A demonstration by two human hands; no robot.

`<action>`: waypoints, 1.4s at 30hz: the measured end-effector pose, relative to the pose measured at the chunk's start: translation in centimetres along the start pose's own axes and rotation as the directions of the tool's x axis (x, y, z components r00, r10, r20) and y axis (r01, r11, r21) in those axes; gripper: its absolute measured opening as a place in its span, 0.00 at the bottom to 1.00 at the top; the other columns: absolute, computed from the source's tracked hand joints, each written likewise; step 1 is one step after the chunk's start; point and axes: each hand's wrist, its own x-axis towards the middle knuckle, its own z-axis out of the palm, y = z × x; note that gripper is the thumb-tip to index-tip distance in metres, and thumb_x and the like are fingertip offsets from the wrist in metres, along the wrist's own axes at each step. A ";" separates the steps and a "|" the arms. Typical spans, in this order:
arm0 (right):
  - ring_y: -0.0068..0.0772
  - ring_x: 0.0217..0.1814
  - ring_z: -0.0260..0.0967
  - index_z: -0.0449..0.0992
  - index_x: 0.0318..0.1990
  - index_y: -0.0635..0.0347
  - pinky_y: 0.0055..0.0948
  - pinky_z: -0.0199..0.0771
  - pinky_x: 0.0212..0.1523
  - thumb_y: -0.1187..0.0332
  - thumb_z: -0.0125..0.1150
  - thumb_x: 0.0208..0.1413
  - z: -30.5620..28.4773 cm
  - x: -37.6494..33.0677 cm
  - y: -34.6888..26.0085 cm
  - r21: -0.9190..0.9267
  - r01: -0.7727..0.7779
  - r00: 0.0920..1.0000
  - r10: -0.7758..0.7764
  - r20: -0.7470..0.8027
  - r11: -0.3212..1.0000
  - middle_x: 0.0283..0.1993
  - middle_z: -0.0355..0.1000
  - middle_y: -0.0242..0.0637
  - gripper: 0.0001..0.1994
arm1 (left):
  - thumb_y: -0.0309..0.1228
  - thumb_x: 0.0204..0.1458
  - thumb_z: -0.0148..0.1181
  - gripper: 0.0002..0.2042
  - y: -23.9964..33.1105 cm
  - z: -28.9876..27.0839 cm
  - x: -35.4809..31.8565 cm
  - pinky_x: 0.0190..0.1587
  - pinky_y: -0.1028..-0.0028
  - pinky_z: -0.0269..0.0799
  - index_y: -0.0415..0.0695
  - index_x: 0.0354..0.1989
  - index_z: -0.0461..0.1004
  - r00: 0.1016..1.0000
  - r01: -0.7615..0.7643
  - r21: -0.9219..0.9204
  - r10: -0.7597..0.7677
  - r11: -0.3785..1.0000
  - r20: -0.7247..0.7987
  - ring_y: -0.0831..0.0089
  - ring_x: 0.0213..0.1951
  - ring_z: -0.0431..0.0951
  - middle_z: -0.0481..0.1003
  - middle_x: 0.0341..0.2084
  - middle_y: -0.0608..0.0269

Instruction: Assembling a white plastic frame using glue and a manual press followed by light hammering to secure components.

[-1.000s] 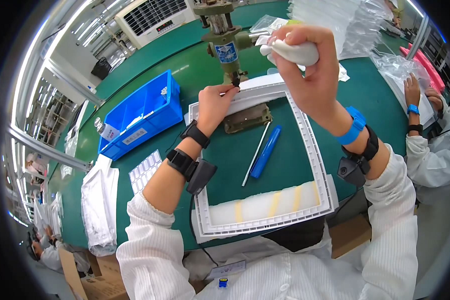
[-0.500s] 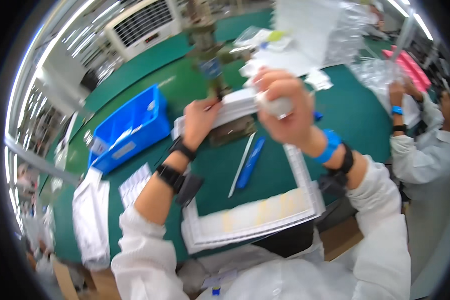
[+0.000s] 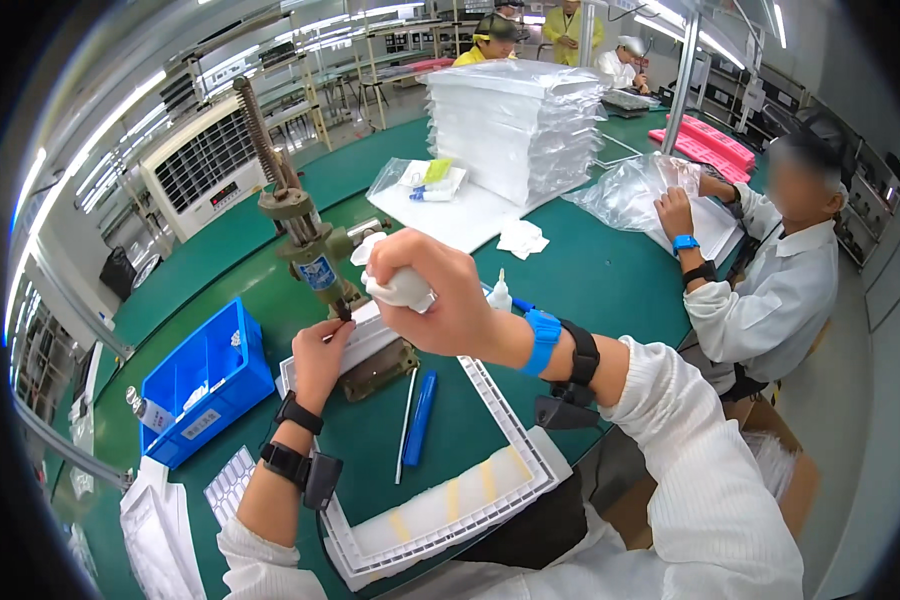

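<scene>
The right hand (image 3: 440, 300) grips the white press handle (image 3: 400, 288) while the left hand (image 3: 320, 355) pinches, maybe, a tiny part under the green metal press (image 3: 310, 250).

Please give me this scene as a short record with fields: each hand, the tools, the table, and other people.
left hand: fingertips at the base of the press
right hand: gripping the white handle
tray: white, open frame, in front of the person
pen: blue, lying inside the tray
bin: blue, left of the tray
table: green
co-worker: seated at right, handling a clear bag
</scene>
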 end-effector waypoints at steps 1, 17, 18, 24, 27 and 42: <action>0.45 0.36 0.73 0.70 0.38 0.58 0.33 0.73 0.37 0.80 0.61 0.42 -0.1 0.5 -0.2 -0.004 0.004 1.000 -0.004 0.000 1.000 0.35 0.71 0.41 0.14 | 0.35 0.51 0.66 0.14 0.1 0.0 0.0 0.37 0.69 0.75 0.33 0.34 0.82 1.000 0.002 0.006 -0.002 1.000 0.004 0.57 0.30 0.83 0.81 0.27 0.45; 0.44 0.33 0.73 0.69 0.40 0.59 0.33 0.73 0.36 0.78 0.60 0.46 -0.4 3.7 -0.9 0.000 -0.193 0.981 0.193 0.021 0.981 0.33 0.72 0.42 0.13 | 0.33 0.50 0.68 0.13 0.3 0.0 -0.2 0.36 0.71 0.76 0.34 0.37 0.82 0.999 -0.022 -0.003 0.022 1.000 -0.027 0.61 0.27 0.83 0.81 0.27 0.45; 0.44 0.33 0.73 0.69 0.40 0.59 0.33 0.73 0.36 0.78 0.60 0.46 -0.3 3.5 -0.9 0.002 -0.192 0.981 0.192 0.022 0.981 0.33 0.72 0.42 0.13 | 0.33 0.50 0.67 0.13 0.2 -0.1 -0.3 0.35 0.70 0.75 0.34 0.36 0.82 0.999 -0.024 -0.010 0.024 1.000 -0.029 0.61 0.27 0.83 0.81 0.27 0.45; 0.46 0.38 0.73 0.70 0.39 0.58 0.33 0.74 0.39 0.79 0.62 0.43 -0.1 0.3 -0.7 -0.009 -0.076 0.997 0.076 0.018 0.997 0.38 0.72 0.42 0.14 | 0.33 0.51 0.67 0.11 0.4 -0.3 -0.3 0.31 0.69 0.73 0.37 0.35 0.82 0.999 -0.038 0.035 0.039 0.999 -0.017 0.60 0.25 0.81 0.79 0.25 0.45; 0.37 0.43 0.73 0.68 0.38 0.59 0.32 0.73 0.48 0.84 0.61 0.44 -0.1 -0.7 -0.2 0.015 -0.058 0.998 0.058 0.020 0.998 0.40 0.72 0.42 0.14 | 0.34 0.51 0.66 0.11 0.2 0.1 -0.2 0.31 0.68 0.73 0.37 0.34 0.82 0.997 -0.073 0.060 0.074 0.996 -0.017 0.59 0.25 0.81 0.79 0.24 0.46; 0.51 0.50 0.73 0.70 0.37 0.57 0.44 0.74 0.56 0.82 0.63 0.39 -0.1 -4.9 0.6 -0.016 0.116 0.987 -0.113 0.113 0.993 0.43 0.72 0.39 0.15 | 0.34 0.50 0.66 0.11 -0.1 -0.4 -0.4 0.32 0.66 0.74 0.36 0.32 0.82 0.997 -0.075 0.059 0.076 0.995 -0.017 0.53 0.27 0.81 0.79 0.24 0.45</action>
